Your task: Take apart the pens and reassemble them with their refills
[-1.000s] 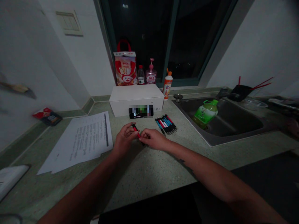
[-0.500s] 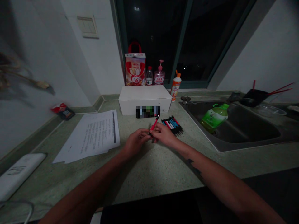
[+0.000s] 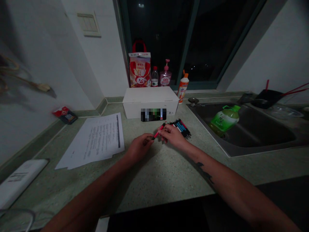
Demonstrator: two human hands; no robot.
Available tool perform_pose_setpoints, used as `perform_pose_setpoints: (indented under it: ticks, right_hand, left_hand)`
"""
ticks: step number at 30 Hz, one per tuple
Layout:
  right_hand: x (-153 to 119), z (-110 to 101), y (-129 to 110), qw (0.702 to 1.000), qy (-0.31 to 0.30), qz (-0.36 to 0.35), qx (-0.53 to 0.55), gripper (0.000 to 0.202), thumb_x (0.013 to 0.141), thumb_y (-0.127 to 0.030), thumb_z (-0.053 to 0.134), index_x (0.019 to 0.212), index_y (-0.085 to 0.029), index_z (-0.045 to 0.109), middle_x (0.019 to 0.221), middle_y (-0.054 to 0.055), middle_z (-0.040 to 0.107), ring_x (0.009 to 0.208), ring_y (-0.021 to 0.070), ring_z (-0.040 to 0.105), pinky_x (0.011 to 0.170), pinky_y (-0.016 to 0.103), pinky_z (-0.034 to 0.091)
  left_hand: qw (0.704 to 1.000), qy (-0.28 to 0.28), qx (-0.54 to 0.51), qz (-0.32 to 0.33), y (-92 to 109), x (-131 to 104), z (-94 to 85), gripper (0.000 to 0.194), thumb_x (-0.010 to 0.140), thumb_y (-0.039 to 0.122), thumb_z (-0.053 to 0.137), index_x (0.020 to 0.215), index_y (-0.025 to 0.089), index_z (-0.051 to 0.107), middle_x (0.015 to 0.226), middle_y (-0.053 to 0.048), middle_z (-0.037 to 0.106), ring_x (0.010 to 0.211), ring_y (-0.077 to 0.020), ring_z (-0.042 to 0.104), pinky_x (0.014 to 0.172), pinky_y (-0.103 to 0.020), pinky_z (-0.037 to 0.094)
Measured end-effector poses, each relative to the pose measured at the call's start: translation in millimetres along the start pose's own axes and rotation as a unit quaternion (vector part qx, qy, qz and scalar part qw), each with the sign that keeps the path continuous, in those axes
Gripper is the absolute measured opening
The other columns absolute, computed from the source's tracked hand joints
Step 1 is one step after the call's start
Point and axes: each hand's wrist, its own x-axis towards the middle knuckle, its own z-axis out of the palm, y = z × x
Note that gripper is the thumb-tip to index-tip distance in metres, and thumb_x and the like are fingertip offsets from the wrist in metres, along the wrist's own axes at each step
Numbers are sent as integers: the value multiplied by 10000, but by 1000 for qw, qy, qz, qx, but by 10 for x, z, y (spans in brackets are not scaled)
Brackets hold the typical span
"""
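A red pen with black ends (image 3: pixel 158 130) slants between my two hands above the counter. The fingertips of my left hand (image 3: pixel 141 145) pinch its lower black end. Higher up the barrel, my right hand (image 3: pixel 174 137) has its thumb and fingers closed on the pen. Just behind my right hand lies a row of several pens (image 3: pixel 181 127) in black, blue, white and red, partly hidden by that hand. A phone (image 3: pixel 154 115) with a blurred screen leans against a white box (image 3: pixel 150 96) beyond the pen.
Printed sheets (image 3: pixel 96 141) lie at left, near a red and dark packet (image 3: pixel 65 115) and a white device (image 3: pixel 20 177). At right, a green jug (image 3: pixel 224 120) rests in the sink (image 3: pixel 256 129). An orange-capped bottle (image 3: pixel 182 87) stands beside the box.
My hands have moved slightly apart along the pen, so more of its red barrel shows. The right hand now covers more of the pen row. The view has shifted a little.
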Motion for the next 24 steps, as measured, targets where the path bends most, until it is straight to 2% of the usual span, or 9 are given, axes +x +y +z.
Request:
perform_pose_setpoints:
  ticks: [4, 7, 13, 15, 16, 18, 20, 22, 24]
  right_hand:
    - [-16, 29, -11, 1000, -28, 12, -6, 299, 793, -445, 681, 899, -179, 597, 735, 1, 660, 527, 102, 591, 413, 200, 454]
    - [-16, 31, -9, 1000, -9, 9, -8, 268, 802, -419, 674, 891, -179, 596, 718, -3, 649, 515, 99, 581, 406, 196, 445]
    - [27, -30, 18, 1000, 21, 12, -13, 294, 822, -445, 653, 947, -187, 591, 747, 13, 668, 551, 135, 614, 438, 230, 463]
    - [43, -123, 1, 995, 61, 0, -75, 289, 860, -450, 605, 977, -187, 599, 800, 37, 687, 643, 167, 652, 522, 269, 509]
    - [49, -188, -13, 987, 91, -17, -134, 282, 876, -436, 590, 1002, -184, 608, 841, 52, 697, 731, 187, 670, 612, 299, 537]
    - [56, -339, -41, 940, 150, -50, -302, 312, 897, -413, 582, 1089, -172, 628, 1041, 108, 701, 950, 231, 663, 855, 378, 522]
    - [54, -476, -46, 865, 205, -25, -457, 539, 888, -483, 601, 1298, -135, 552, 1289, 191, 601, 1179, 310, 568, 1001, 447, 440]
    - [48, -553, -15, 813, 194, 54, -546, 787, 860, -597, 603, 1448, -110, 413, 1388, 238, 514, 1273, 367, 488, 1027, 483, 405]
    - [41, -557, 38, 780, 156, 133, -591, 865, 859, -662, 559, 1483, -94, 366, 1405, 261, 485, 1293, 397, 460, 1020, 504, 397]
  left_hand:
    - [1000, -19, -11, -3, 17, -20, 22, 224, 881, 280, 579, 1085, 207, 637, 885, -22, 726, 778, -158, 666, 728, -294, 507]
    - [1000, -13, -9, -8, 22, -16, 21, 224, 881, 282, 577, 1081, 198, 635, 887, -31, 718, 784, -162, 657, 740, -307, 508]
    - [995, 70, 60, 26, -35, 39, -68, 207, 871, 282, 580, 1027, 190, 681, 978, -76, 691, 875, -192, 638, 823, -348, 503]
    - [993, 84, 80, 8, -36, 53, -118, 199, 878, 280, 565, 1016, 199, 684, 997, -74, 695, 897, -196, 645, 843, -347, 499]
    - [992, 88, 87, -8, -31, 56, -141, 200, 882, 280, 557, 1018, 202, 681, 995, -69, 700, 891, -194, 648, 837, -341, 499]
    - [991, 89, 92, -41, -14, 55, -173, 211, 894, 287, 538, 1035, 202, 670, 953, -52, 708, 851, -187, 650, 798, -323, 497]
    - [989, 87, 98, -70, 2, 48, -183, 224, 907, 298, 518, 1044, 196, 662, 884, -37, 706, 797, -180, 644, 744, -301, 485]
    - [985, 82, 119, -90, 17, 38, -177, 230, 914, 296, 504, 1043, 191, 663, 840, -32, 700, 765, -178, 636, 700, -285, 462]
    - [979, 71, 162, -104, 33, 27, -163, 248, 913, 284, 499, 1079, 194, 660, 814, -30, 695, 741, -183, 629, 663, -282, 434]
